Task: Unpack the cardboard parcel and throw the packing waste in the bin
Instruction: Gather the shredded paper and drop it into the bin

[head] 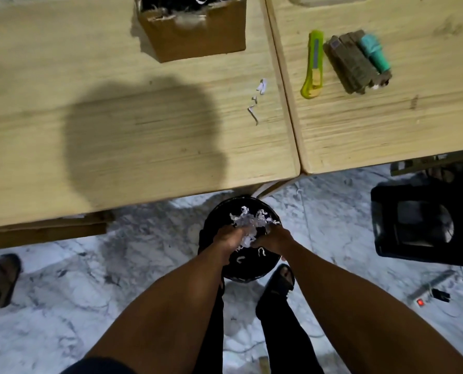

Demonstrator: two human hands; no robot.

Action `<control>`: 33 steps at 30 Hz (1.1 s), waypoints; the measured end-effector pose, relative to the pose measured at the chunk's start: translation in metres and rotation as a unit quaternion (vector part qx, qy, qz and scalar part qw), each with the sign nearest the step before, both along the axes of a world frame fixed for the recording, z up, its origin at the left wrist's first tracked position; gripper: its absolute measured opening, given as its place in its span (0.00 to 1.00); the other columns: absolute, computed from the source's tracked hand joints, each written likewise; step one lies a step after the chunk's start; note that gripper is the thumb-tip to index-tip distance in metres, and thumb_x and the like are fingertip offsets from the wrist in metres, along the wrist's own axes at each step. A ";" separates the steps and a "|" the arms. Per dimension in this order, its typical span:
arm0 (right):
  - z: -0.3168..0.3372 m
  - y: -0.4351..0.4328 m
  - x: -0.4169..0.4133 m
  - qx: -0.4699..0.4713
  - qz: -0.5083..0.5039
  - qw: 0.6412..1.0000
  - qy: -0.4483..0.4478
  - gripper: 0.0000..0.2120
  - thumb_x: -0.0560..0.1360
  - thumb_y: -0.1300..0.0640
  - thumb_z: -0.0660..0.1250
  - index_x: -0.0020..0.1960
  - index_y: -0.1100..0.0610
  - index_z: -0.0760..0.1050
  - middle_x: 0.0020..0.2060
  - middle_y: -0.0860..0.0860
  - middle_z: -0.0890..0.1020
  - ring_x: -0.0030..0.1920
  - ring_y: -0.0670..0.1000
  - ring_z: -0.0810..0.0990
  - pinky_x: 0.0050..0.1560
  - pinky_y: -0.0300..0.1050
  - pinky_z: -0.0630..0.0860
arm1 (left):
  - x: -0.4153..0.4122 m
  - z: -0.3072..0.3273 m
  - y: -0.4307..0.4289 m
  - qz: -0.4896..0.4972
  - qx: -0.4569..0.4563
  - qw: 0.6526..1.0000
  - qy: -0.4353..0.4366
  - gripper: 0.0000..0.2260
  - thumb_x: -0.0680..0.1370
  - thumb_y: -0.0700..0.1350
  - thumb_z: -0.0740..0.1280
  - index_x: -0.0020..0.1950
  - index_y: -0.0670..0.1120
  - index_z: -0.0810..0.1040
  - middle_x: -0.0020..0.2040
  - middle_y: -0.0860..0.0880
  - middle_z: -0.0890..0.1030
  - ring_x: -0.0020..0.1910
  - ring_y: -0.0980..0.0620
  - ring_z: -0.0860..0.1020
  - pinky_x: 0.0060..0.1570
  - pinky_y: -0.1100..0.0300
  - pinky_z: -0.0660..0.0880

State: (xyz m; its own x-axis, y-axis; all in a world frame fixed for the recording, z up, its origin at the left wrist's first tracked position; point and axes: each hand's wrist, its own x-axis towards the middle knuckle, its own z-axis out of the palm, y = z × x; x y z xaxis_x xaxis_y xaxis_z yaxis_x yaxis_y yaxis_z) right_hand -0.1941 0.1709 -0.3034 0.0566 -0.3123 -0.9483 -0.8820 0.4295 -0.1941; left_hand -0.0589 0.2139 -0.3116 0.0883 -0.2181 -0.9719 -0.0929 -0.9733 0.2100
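**Two hands, one wad of shreds over the bin**

Two hands met above the bin (pixel 252 271), which stood on the floor just in front of the desk (pixel 116 147). The left hand (pixel 229 238) and right hand (pixel 274 238) were cupped shut around a wad of paper shreds (pixel 247 225), pressing it between them; white curls stuck out past the fingertips, and a few loose strips lay in the bin below.

The shreds looked very light, soft and springy, with no stiffness to grip by. Judged from that, a pinch would shed strips; a two-handed squeeze from opposite sides suited them best, let go low over the bin so nothing drifted off.

The box (pixel 195 31) sat open at the far edge of the desk, well apart from the bin, with dark and white filler still showing inside. A few stray strips (pixel 257 101) lay on the desk near its right edge. On the neighbouring desk a cutter (pixel 313 64) lay just beside a brown block (pixel 351 63) and a teal tube (pixel 373 51), seemingly the unpacked goods.
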 end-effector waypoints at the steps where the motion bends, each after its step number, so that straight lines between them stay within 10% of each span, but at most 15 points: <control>1: 0.002 -0.001 -0.001 -0.005 0.025 1.000 0.014 0.35 0.73 0.50 0.73 0.76 0.57 0.64 0.73 0.55 0.69 0.70 0.59 0.70 0.57 0.49 0.75 | 0.002 0.002 0.000 -0.010 0.013 1.000 -0.004 0.30 0.75 0.62 0.68 0.71 0.45 0.72 0.67 0.44 0.75 0.61 0.40 0.75 0.54 0.52 0.72; 7: 0.011 0.001 0.003 -0.008 0.018 0.999 0.049 0.10 0.77 0.57 0.64 0.48 0.63 0.79 0.36 0.59 0.84 0.38 0.56 0.86 0.39 0.51 0.84 | 0.007 0.009 0.000 -0.017 -0.002 1.000 -0.016 0.29 0.79 0.59 0.64 0.73 0.42 0.71 0.71 0.43 0.74 0.67 0.41 0.73 0.60 0.54 0.70; 14: 0.012 0.014 0.009 -0.052 -0.015 0.997 0.054 0.17 0.80 0.53 0.58 0.49 0.65 0.78 0.33 0.59 0.85 0.26 0.55 0.84 0.33 0.56 0.84 | 0.013 0.012 0.005 -0.033 -0.018 0.999 -0.031 0.27 0.79 0.58 0.64 0.71 0.42 0.72 0.60 0.44 0.79 0.51 0.46 0.77 0.45 0.56 0.70; 17: 0.012 0.017 0.007 -0.048 -0.024 0.998 0.042 0.10 0.79 0.54 0.61 0.54 0.60 0.75 0.37 0.59 0.86 0.30 0.57 0.86 0.35 0.57 0.84 | 0.017 0.016 0.007 -0.046 -0.026 0.998 -0.034 0.25 0.79 0.58 0.65 0.70 0.43 0.74 0.66 0.43 0.77 0.62 0.43 0.76 0.55 0.57 0.71; 23: 0.022 0.015 0.002 -0.050 0.025 0.998 0.021 0.13 0.74 0.58 0.65 0.58 0.58 0.78 0.40 0.58 0.86 0.35 0.55 0.87 0.40 0.57 0.85 | 0.022 0.028 0.009 -0.069 -0.036 0.996 -0.038 0.13 0.80 0.55 0.65 0.46 0.46 0.78 0.55 0.42 0.80 0.54 0.44 0.78 0.60 0.52 0.73; 30: 0.074 0.003 -0.003 -0.098 0.110 0.989 -0.007 0.15 0.74 0.52 0.65 0.57 0.59 0.78 0.48 0.55 0.81 0.53 0.57 0.82 0.50 0.50 0.79 | 0.030 0.087 0.005 -0.140 -0.051 0.987 -0.051 0.19 0.80 0.54 0.65 0.64 0.42 0.78 0.62 0.42 0.80 0.59 0.44 0.78 0.60 0.55 0.75; 33: 0.123 -0.017 0.002 -0.140 0.178 0.974 -0.032 0.18 0.75 0.49 0.67 0.61 0.56 0.79 0.60 0.56 0.80 0.57 0.56 0.79 0.52 0.45 0.78 | 0.036 0.132 -0.008 -0.181 -0.090 0.978 -0.054 0.17 0.82 0.49 0.64 0.67 0.41 0.76 0.51 0.42 0.81 0.48 0.47 0.80 0.40 0.65 0.73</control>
